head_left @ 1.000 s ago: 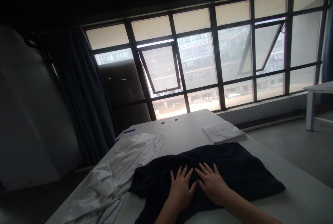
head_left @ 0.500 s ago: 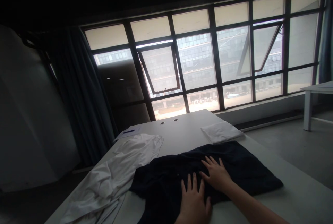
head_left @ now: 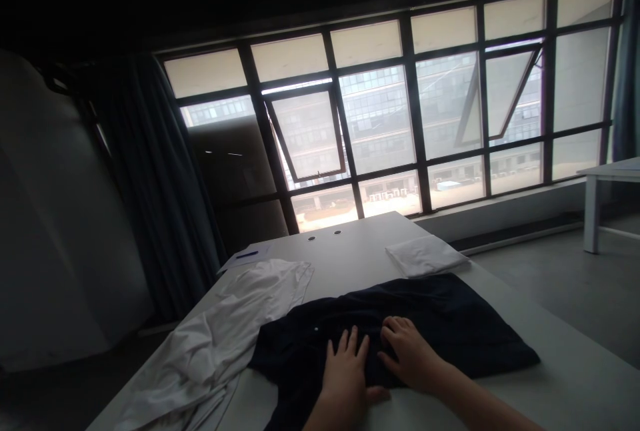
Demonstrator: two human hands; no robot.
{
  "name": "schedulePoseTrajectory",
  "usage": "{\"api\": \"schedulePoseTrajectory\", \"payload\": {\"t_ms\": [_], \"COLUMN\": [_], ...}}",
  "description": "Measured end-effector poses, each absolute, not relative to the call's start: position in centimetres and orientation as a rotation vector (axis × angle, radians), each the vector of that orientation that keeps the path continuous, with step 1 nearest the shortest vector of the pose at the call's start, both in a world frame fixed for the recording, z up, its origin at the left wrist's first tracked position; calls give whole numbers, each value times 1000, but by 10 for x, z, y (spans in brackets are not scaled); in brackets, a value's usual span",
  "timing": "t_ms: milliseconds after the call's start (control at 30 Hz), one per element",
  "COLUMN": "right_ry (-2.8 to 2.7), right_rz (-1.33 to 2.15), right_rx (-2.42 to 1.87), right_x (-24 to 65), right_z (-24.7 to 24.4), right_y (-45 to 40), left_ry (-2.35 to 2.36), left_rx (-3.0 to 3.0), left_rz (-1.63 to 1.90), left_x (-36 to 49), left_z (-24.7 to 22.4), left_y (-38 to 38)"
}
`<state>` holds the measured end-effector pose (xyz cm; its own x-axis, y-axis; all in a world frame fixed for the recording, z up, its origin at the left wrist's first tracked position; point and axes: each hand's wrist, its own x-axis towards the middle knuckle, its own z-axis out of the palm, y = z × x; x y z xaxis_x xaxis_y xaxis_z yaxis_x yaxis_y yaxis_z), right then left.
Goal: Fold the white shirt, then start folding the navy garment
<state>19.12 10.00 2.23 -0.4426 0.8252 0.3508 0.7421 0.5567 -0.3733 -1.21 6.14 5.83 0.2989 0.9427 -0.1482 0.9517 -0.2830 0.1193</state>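
Note:
A dark navy shirt (head_left: pixel 465 324) lies spread across the white table in front of me, with a small pale dot, perhaps a button, near its middle. My left hand (head_left: pixel 345 367) rests flat on it, fingers spread and thumb out to the side. Just right of that, my right hand (head_left: pixel 410 354) has its fingers drawn together and curled into the cloth, thumb a little apart below them. The fingertips of the right hand are partly hidden. Left of the dark shirt lies a crumpled white garment (head_left: pixel 215 351), its edge close to the dark sleeve.
A folded white cloth (head_left: pixel 425 255) lies beyond the dark shirt. Paper with a pen (head_left: pixel 247 255) sits at the table's far left edge. Two round holes mark the far part of the white table (head_left: pixel 350 257). Another table (head_left: pixel 593 211) stands at right, beneath the windows.
My left hand has slid left over the dark shirt, fingers still spread. My right hand has gone from spread fingers to curled ones. The pale dot shows more clearly.

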Motion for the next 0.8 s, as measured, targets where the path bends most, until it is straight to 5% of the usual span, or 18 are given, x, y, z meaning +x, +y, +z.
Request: {"api": "schedulePoseTrajectory", "payload": {"t_ms": [167, 467, 800], "right_ry": [-2277, -2440, -2226], "right_rz": [287, 473, 114], "right_rx": [-1276, -1039, -1294], "right_x": [200, 204, 201], "right_z": [28, 21, 23], "right_y": [101, 99, 114], "left_ry": [2067, 2036, 1936], "left_rx": [2227, 2233, 2253], "left_rz": [-381, -397, -456], "left_x": [-27, -23, -41], "left_z": [85, 95, 101], "left_y": [58, 49, 50]}}
